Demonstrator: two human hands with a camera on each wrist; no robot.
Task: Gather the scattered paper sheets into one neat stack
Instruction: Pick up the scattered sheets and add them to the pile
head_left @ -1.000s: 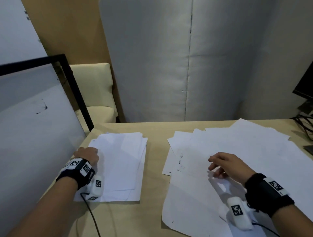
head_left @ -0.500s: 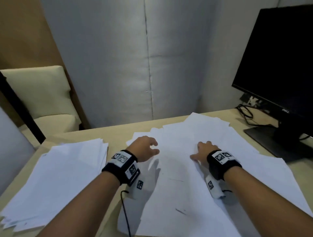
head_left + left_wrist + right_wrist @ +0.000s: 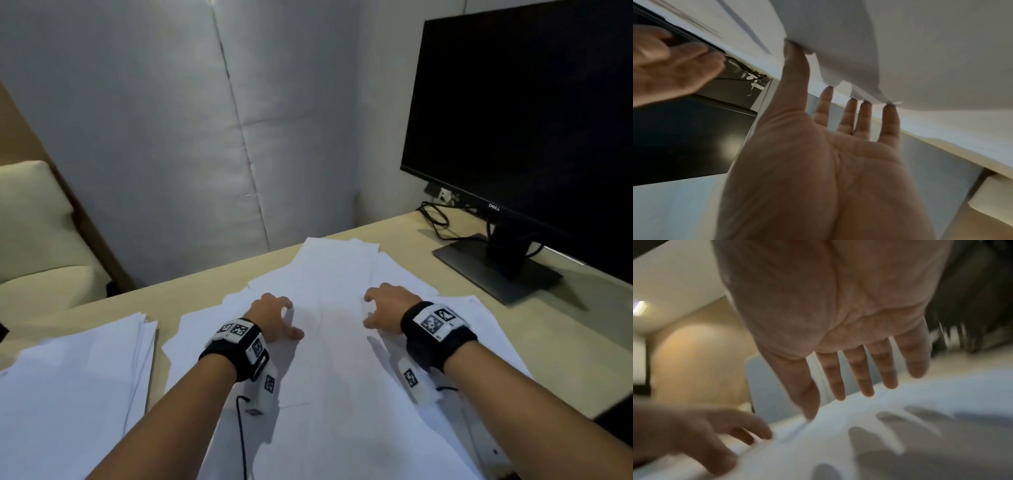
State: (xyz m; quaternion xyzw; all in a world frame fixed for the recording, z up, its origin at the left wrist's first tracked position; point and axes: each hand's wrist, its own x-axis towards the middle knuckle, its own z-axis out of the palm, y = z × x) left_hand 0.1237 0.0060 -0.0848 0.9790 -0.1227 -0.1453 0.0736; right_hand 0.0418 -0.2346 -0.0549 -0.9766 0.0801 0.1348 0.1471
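Scattered white paper sheets (image 3: 329, 359) overlap in a loose spread across the middle of the desk. A gathered stack of sheets (image 3: 78, 377) lies to their left, apart from them. My left hand (image 3: 291, 318) rests on the spread's left part. In the left wrist view its straight fingertips (image 3: 888, 107) press on the sheets (image 3: 920, 48). My right hand (image 3: 368, 308) is over the spread's right part. The right wrist view shows its fingers (image 3: 863, 374) straight and spread, just above the sheets (image 3: 900, 418), thumb tip at the surface. Neither hand holds anything.
A black monitor (image 3: 531, 120) on its stand (image 3: 496, 270) occupies the desk's right side, with cables (image 3: 442, 222) behind it. A cream chair (image 3: 37, 240) sits beyond the desk's left end. A grey padded wall (image 3: 205, 137) closes the back.
My left hand left the stack on the left and came onto the scattered sheets. My right hand moved further onto the spread. The head view swung right, and the monitor came into view.
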